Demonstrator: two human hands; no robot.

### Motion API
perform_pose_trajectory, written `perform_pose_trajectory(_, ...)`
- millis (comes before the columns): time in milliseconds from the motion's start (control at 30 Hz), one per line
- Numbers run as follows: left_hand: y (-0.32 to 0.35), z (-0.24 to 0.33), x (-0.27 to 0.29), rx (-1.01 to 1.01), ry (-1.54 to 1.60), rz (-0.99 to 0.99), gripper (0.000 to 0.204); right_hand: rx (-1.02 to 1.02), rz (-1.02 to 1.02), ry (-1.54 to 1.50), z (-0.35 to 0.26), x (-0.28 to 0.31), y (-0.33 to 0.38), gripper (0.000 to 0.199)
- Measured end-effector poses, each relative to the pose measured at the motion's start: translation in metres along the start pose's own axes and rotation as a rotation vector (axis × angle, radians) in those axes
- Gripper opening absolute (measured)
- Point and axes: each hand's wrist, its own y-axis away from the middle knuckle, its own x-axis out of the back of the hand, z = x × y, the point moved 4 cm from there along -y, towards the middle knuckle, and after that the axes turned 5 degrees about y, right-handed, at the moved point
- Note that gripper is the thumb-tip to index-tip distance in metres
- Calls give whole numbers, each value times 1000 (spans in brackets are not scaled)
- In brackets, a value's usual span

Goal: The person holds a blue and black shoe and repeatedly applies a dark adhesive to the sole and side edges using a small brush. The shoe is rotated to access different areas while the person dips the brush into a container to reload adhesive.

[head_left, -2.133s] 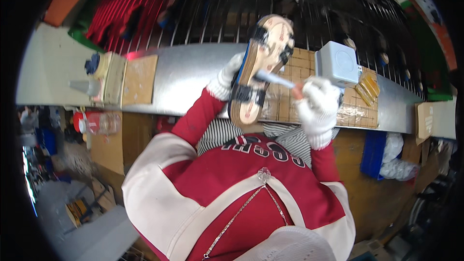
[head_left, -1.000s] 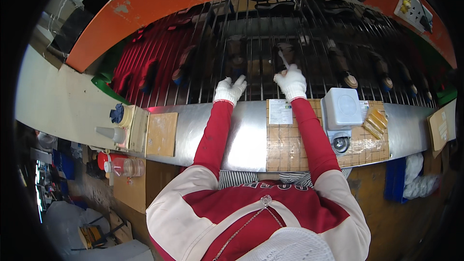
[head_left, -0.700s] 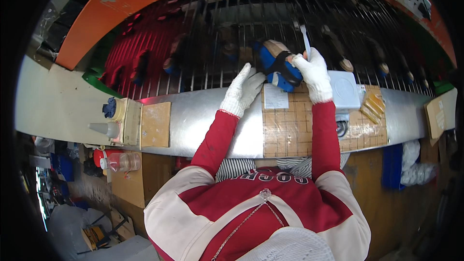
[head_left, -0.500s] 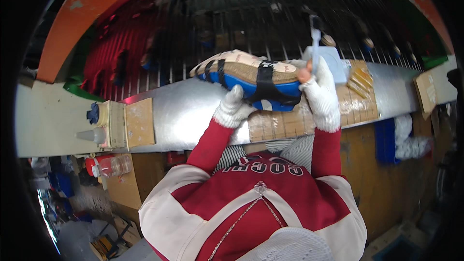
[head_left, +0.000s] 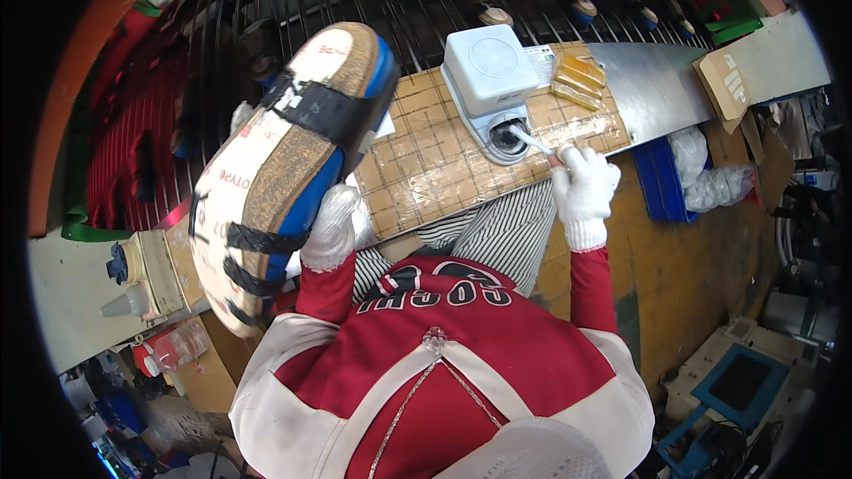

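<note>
A sandal point(head_left: 282, 179) with a cork-coloured and white sole and black straps sits on a blue shoe last point(head_left: 321, 188). Gripping it at its right edge is my gloved left hand point(head_left: 333, 226), with the sole facing up and its long side slanting across the left of the bench. My gloved right hand point(head_left: 586, 182) is closed round the handle of a white brush point(head_left: 531, 138). The brush's tip dips into the round dark opening of a light-coloured glue pot point(head_left: 508, 144), below the boxy white container point(head_left: 491, 66) on top.
Brown tape-covered cardboard point(head_left: 417, 168) lies on the metal bench. Several amber blocks point(head_left: 579, 82) are right of the pot. Behind runs a rack of metal bars point(head_left: 355, 0) carrying more shoes. A blue crate point(head_left: 661, 182) with clear plastic bags stands at the right.
The sandal has swung from lying crosswise to standing lengthwise, moving left and closer to the camera. My right hand has left the sandal, and the brush has come down into the pot.
</note>
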Motion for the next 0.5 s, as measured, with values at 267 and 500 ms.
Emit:
perform_pose_trajectory(267, 2, -3, -6, -42, -123, -21, 82, 149, -4, -13, -5, 8, -13, 12)
perform_pose_trajectory(500, -8, 3, -1, -271, -482, -62, 79, -387, -410, -843, 32, -36, 1, 21)
